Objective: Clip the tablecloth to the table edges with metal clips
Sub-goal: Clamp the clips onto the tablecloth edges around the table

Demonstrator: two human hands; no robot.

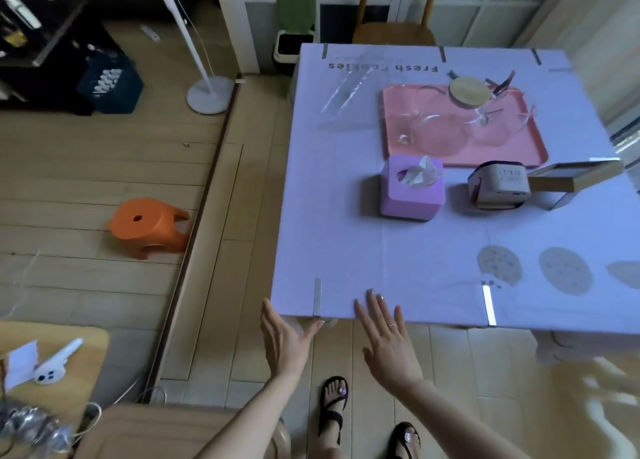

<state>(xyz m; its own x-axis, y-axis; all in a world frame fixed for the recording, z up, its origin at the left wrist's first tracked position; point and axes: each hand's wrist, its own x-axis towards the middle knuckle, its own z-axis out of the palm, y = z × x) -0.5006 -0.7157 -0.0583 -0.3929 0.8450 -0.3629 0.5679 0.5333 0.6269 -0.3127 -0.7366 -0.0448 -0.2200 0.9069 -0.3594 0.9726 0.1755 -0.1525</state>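
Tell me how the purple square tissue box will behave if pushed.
Probably light: the purple square tissue box should slide easily on the smooth pale tablecloth. Its squat shape looks unlikely to tip. The loose tissue would flop.

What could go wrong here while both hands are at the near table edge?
1. The right hand reaches onto the cloth; a tug might drag it and shift the tray.
2. The left hand is beside a clip and could knock it loose.
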